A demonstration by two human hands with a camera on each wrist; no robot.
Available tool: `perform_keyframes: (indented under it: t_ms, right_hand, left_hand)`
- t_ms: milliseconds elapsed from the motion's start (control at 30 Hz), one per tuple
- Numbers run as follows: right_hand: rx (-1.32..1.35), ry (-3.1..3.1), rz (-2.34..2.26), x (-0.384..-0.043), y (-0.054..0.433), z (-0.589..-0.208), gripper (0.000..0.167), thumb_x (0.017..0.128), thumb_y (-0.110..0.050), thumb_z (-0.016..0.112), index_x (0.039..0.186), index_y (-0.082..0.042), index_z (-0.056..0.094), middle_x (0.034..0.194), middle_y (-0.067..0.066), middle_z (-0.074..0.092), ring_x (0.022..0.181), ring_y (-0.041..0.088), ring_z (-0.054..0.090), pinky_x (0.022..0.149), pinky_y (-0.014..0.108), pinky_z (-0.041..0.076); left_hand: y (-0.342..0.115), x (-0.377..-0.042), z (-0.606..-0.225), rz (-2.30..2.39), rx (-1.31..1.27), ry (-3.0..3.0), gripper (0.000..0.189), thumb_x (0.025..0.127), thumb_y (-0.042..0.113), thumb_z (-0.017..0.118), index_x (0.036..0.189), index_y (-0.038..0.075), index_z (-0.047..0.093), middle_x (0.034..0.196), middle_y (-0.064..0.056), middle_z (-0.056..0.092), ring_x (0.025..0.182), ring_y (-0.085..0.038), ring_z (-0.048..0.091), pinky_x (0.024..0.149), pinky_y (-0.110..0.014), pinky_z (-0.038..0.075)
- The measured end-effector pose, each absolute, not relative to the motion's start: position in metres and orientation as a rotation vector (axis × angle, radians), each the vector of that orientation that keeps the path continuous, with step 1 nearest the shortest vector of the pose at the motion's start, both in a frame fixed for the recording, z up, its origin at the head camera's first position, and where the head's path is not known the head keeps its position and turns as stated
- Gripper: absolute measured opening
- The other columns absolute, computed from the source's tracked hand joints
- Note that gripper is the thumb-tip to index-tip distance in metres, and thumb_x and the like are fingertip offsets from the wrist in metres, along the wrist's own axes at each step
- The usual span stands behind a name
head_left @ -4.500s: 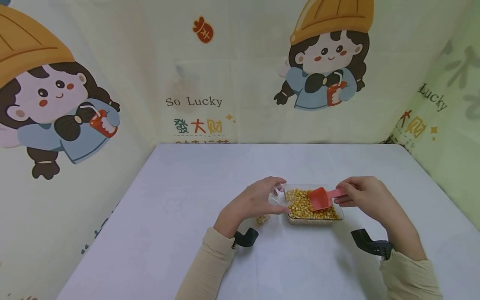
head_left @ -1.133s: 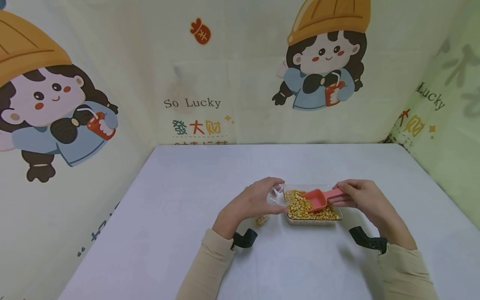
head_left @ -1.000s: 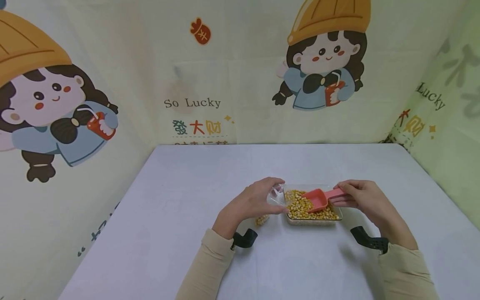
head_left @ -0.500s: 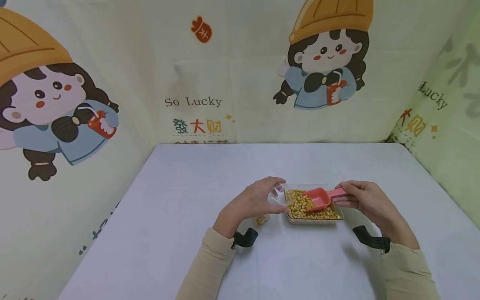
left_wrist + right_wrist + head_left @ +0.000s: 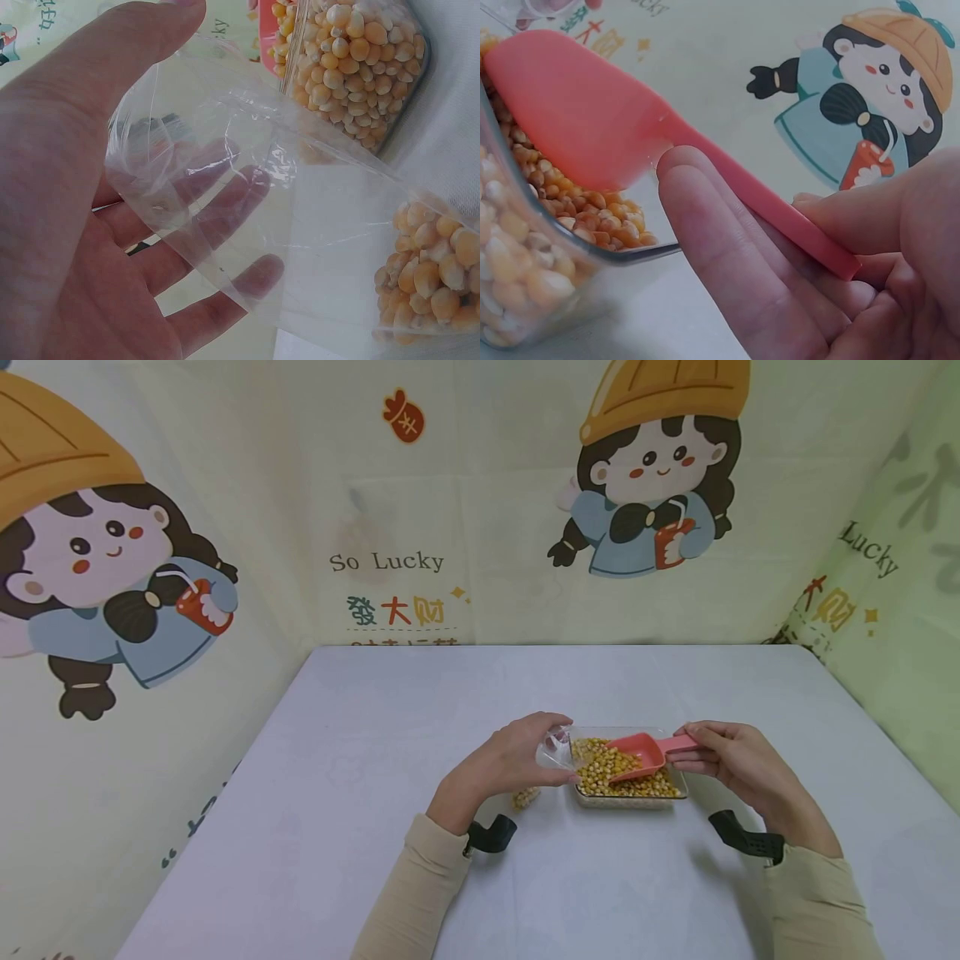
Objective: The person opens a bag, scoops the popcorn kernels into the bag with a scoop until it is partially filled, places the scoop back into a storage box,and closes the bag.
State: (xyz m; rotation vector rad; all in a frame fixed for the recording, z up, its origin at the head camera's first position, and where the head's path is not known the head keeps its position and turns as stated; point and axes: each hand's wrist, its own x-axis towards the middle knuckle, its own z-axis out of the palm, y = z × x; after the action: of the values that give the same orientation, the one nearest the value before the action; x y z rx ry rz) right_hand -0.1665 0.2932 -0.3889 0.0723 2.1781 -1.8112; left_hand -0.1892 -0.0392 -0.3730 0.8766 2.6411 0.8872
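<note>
My left hand (image 5: 513,752) holds a clear plastic bag (image 5: 553,752) at its mouth, thumb and fingers spreading it beside the container's left end. In the left wrist view, corn kernels (image 5: 424,274) lie in the bag's lower part. A clear rectangular container (image 5: 628,803) of yellow corn kernels (image 5: 596,777) stands on the table. My right hand (image 5: 738,764) pinches the handle of a pink scoop (image 5: 641,752), whose bowl rests in or just over the kernels. The right wrist view shows the scoop's outer side; what lies inside its bowl is hidden there.
The white table (image 5: 375,777) stretches around the container. Printed cloth walls (image 5: 510,527) with cartoon figures rise behind and at both sides. A black wrist mount (image 5: 493,835) sits on the left wrist, another black mount (image 5: 744,839) on the right.
The scoop first shifted left into the kernels, then slid slightly right over the last second, with my right hand. My left hand and the bag hold their place.
</note>
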Motion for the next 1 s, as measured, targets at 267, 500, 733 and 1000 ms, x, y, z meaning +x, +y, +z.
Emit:
perform_keyframes:
  t_ms: [267, 500, 733, 1000]
  right_hand:
    - [0.055, 2.110, -1.909, -0.164, 0.297, -0.384, 0.053, 0.103, -0.032, 0.053, 0.132, 0.010, 0.043, 0.097, -0.003, 0.074, 0.091, 0.011, 0.073, 0.083, 0.029, 0.058]
    - [0.061, 2.025, -2.001, -0.164, 0.300, -0.384, 0.045, 0.102, -0.029, 0.055, 0.128, 0.006, 0.046, 0.097, -0.001, 0.074, 0.091, 0.013, 0.074, 0.083, 0.030, 0.058]
    - [0.062, 1.996, -2.065, -0.162, 0.300, -0.380, 0.040, 0.102, -0.030, 0.055, 0.124, 0.002, 0.048, 0.097, -0.001, 0.075, 0.091, 0.014, 0.074, 0.082, 0.029, 0.058]
    - [0.045, 2.020, -2.101, -0.158, 0.296, -0.374, 0.025, 0.100, -0.033, 0.057, 0.112, -0.011, 0.061, 0.097, -0.001, 0.075, 0.090, 0.014, 0.075, 0.081, 0.028, 0.058]
  left_hand:
    - [-0.039, -0.189, -0.372, 0.895, 0.884, 2.640, 0.078, 0.082, 0.051, 0.076, 0.146, 0.021, 0.044, 0.130, 0.004, 0.058, 0.118, -0.016, 0.058, 0.099, -0.037, 0.051]
    - [-0.039, -0.188, -0.372, 0.900, 0.864, 2.633, 0.078, 0.082, 0.049, 0.077, 0.146, 0.021, 0.044, 0.131, 0.003, 0.058, 0.121, -0.018, 0.057, 0.101, -0.039, 0.049]
    - [-0.038, -0.188, -0.372, 0.913, 0.847, 2.609, 0.079, 0.081, 0.052, 0.077, 0.147, 0.023, 0.044, 0.132, 0.005, 0.057, 0.122, -0.018, 0.056, 0.102, -0.040, 0.048]
    - [-0.038, -0.186, -0.370, 0.899, 0.872, 2.611, 0.079, 0.081, 0.054, 0.075, 0.147, 0.023, 0.044, 0.131, 0.006, 0.058, 0.121, -0.014, 0.056, 0.102, -0.038, 0.048]
